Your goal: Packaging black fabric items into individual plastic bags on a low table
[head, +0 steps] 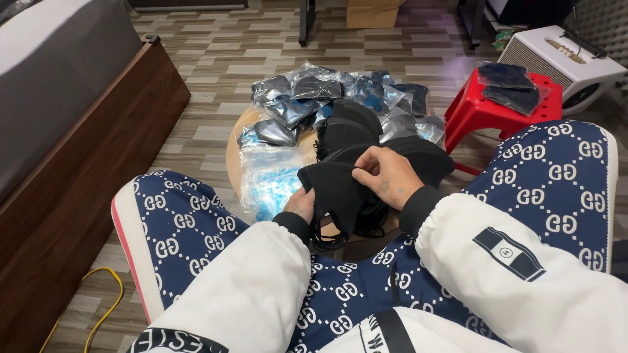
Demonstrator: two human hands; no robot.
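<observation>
Sleeves: our white jacket sleeves (261, 287) with black cuffs fill the near edge, above blue patterned trousers (183, 222).
Left hand: our left hand (301, 204) is curled closed on the lower left edge of a black face mask (335, 189), mostly hidden behind the cloth.
Right hand: our right hand (387, 175) pinches the mask's upper right edge, fingers bent and closed on the fabric.
Mask: it sits between both hands, just above our knees; its long axis runs from near left to far right, and its ear loops (327, 236) hang toward us.
Stack: more black masks (350, 127) are piled just beyond the hands on a small round wooden table (234, 153).
Packets: clear plastic bags with dark masks (294, 98) lie on the far side of the table; blue-tinted empty bags (268, 180) lie to the left.
Stool: a red plastic stool (477, 108) stands far right, carrying two more bagged masks (510, 85).
</observation>
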